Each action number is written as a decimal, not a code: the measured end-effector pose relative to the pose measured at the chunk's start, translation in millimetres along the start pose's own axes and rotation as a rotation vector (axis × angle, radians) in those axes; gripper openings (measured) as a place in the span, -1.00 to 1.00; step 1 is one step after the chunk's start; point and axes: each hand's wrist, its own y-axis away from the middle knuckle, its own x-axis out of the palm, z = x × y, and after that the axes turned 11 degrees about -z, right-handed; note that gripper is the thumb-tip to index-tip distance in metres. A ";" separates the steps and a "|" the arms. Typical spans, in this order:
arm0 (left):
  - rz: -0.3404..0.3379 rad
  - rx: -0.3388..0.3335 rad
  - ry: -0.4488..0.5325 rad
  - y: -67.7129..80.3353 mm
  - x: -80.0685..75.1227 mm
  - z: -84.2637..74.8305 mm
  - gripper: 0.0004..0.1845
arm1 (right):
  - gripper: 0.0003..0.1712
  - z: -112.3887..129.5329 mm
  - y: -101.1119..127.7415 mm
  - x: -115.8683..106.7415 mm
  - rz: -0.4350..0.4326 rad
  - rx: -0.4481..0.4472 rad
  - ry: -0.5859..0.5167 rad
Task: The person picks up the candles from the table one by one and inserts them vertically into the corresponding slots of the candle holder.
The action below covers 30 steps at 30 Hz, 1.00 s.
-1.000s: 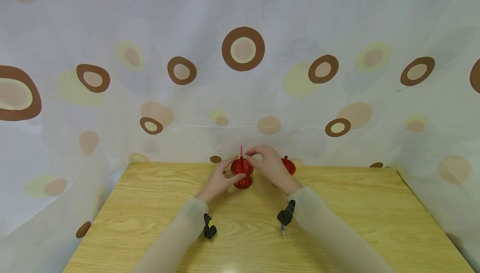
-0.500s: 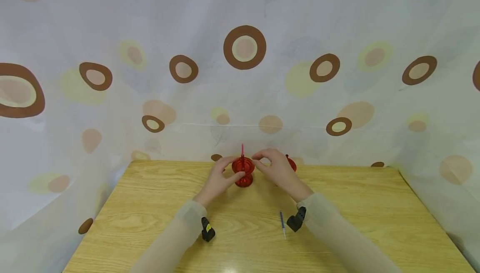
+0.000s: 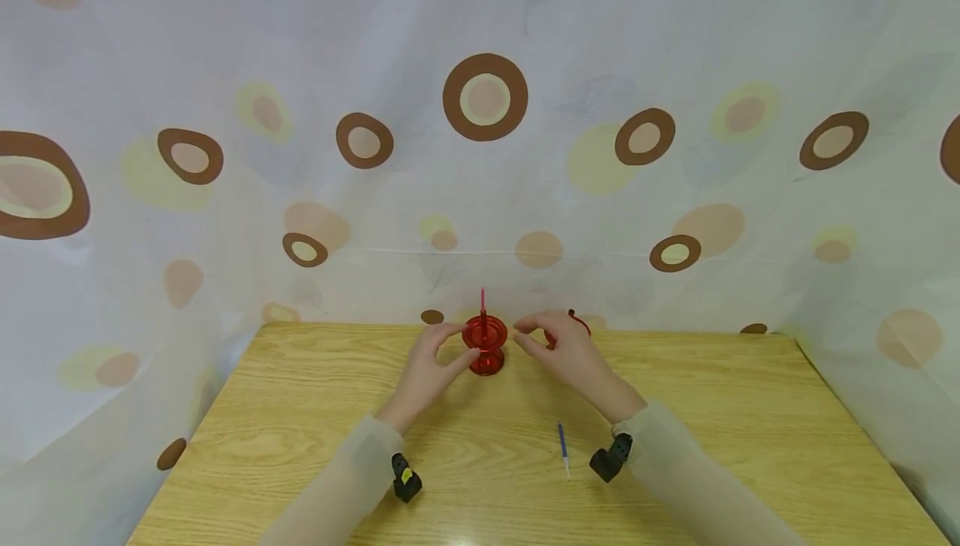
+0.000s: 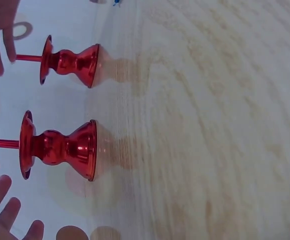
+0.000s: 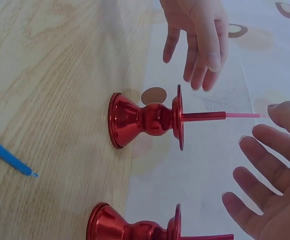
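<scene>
In the head view, the red holder (image 3: pixel 486 346) stands upright near the back of the table (image 3: pixel 330 388); the pink candle (image 3: pixel 483 299) rises from the holder's central tube; the left hand (image 3: pixel 427 369) hovers just left of the holder, thumb and fingers parted, grasping nothing; the right hand (image 3: pixel 573 354) is to the holder's right, apart from it, fingers loosely bent and likewise released; the blue stick (image 3: pixel 563 446) lies to the right of the holder and well in front of it; the spotted cloth (image 3: pixel 405 71) hangs behind the holder.

In the left wrist view, the second holder (image 4: pixel 65 62), also red, stands beside the holder, well apart.

In the right wrist view, a gap shows between the left hand and the holder; the right hand's fingers spread near the candle's tip, above the holder.
</scene>
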 end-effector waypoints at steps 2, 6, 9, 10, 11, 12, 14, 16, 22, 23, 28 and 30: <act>-0.004 0.000 -0.006 3.2 -1.8 -0.2 -0.51 | -0.81 -1.0 2.8 -2.0 -0.001 -0.009 -0.012; -0.010 0.004 -0.020 9.2 -3.4 1.0 -0.50 | -0.79 -4.6 9.1 -5.6 0.007 -0.002 -0.035; -0.009 0.008 -0.038 14.6 -3.2 1.0 -0.50 | -0.77 -6.8 15.2 -9.6 0.022 0.011 -0.040; -0.008 0.008 -0.039 16.7 -3.3 0.3 -0.50 | -0.77 -7.2 17.4 -10.9 0.026 0.014 -0.037; -0.004 0.006 -0.039 18.5 -3.2 -0.2 -0.50 | -0.76 -7.8 19.8 -12.4 0.029 0.014 -0.030; -0.002 0.007 -0.038 20.6 -3.1 -1.0 -0.50 | -0.76 -8.1 21.9 -13.9 0.030 0.009 -0.025; 0.002 0.011 -0.034 24.0 -2.9 -3.1 -0.50 | -0.77 -8.3 25.6 -16.9 0.027 -0.002 -0.019; 0.008 0.022 -0.027 26.9 -2.7 -5.2 -0.51 | -0.77 -8.7 29.5 -19.7 0.023 -0.006 -0.011; 0.048 0.017 0.000 34.9 -1.6 -14.0 -0.53 | -0.81 -11.6 40.4 -28.2 0.019 -0.014 -0.014; 0.056 0.013 0.002 36.5 -1.1 -15.3 -0.53 | -0.82 -12.6 42.2 -29.3 0.015 -0.021 -0.009; 0.092 -0.007 0.019 45.2 2.1 -20.3 -0.50 | -0.83 -19.2 51.9 -33.5 -0.011 -0.051 0.011; 0.103 -0.008 0.021 49.0 3.7 -21.2 -0.50 | -0.83 -22.5 56.2 -34.2 -0.018 -0.070 0.016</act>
